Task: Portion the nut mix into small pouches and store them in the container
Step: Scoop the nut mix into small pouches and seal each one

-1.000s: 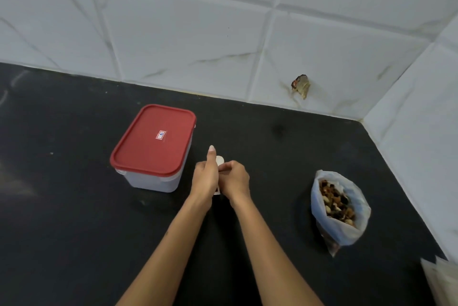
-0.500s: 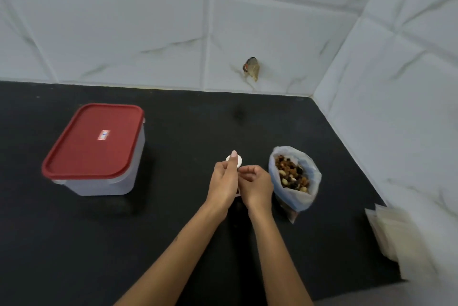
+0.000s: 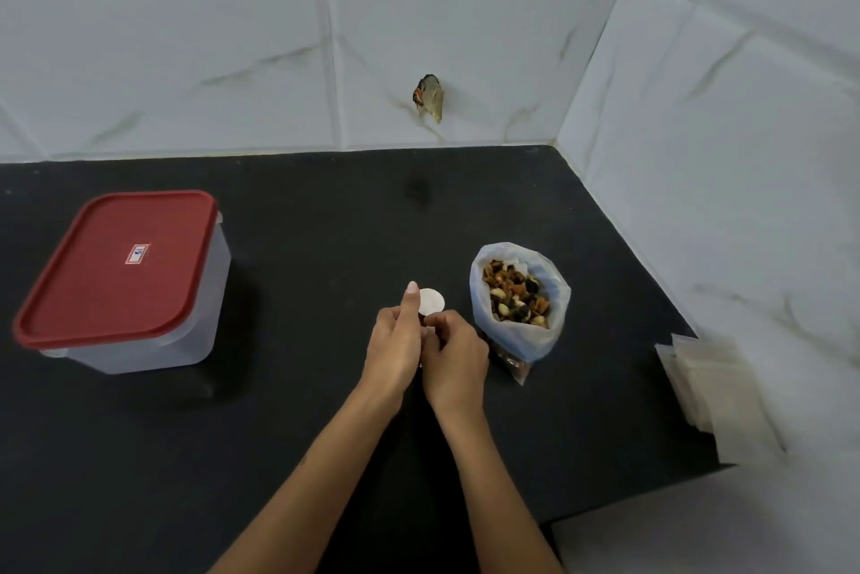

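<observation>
Countertop (image 3: 325,457), matte black, fills the lower view and meets white marble-look wall tiles (image 3: 186,38) at the back and along the right, forming a corner. On the far left stands the container (image 3: 139,331), translucent plastic with its red lid (image 3: 118,264) shut. At centre, two bare forearms reach in. The left hand (image 3: 393,343) and right hand (image 3: 453,352) press together, both closed around a small white spoon-like scoop (image 3: 431,302); only its round end shows above the fingers, the rest is hidden, so which hand bears it cannot be told. Just right of the hands sits the nut mix (image 3: 515,298) in an open plastic bag (image 3: 519,331), top rolled down. On the back wall above, a small brown scrap (image 3: 429,97) clings, too blurred to identify. At the far right edge lies a pale stack of pouches (image 3: 712,392), blurred and partly cut off.
</observation>
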The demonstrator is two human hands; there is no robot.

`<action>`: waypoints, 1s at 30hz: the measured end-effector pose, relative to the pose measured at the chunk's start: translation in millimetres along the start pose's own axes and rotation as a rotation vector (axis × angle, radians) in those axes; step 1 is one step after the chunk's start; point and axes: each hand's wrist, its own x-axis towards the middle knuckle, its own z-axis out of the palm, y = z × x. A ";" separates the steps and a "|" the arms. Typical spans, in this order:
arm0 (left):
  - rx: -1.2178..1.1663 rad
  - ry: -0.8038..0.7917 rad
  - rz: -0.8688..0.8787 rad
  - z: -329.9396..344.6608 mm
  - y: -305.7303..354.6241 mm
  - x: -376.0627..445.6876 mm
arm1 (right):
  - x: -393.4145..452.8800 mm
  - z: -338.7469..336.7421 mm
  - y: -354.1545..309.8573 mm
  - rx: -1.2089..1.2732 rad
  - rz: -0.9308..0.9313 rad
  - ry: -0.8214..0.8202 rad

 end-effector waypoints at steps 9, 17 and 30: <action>-0.139 0.181 0.415 15.2 24.9 -26.2 | -41.3 -71.7 -44.2 0.133 -0.136 0.031; -0.186 -0.184 0.416 117.3 16.1 -66.5 | -19.8 -201.5 16.9 0.269 -0.006 0.499; 0.102 -0.498 -0.030 240.5 -49.5 -107.6 | -12.7 -277.9 147.4 -0.294 0.501 0.291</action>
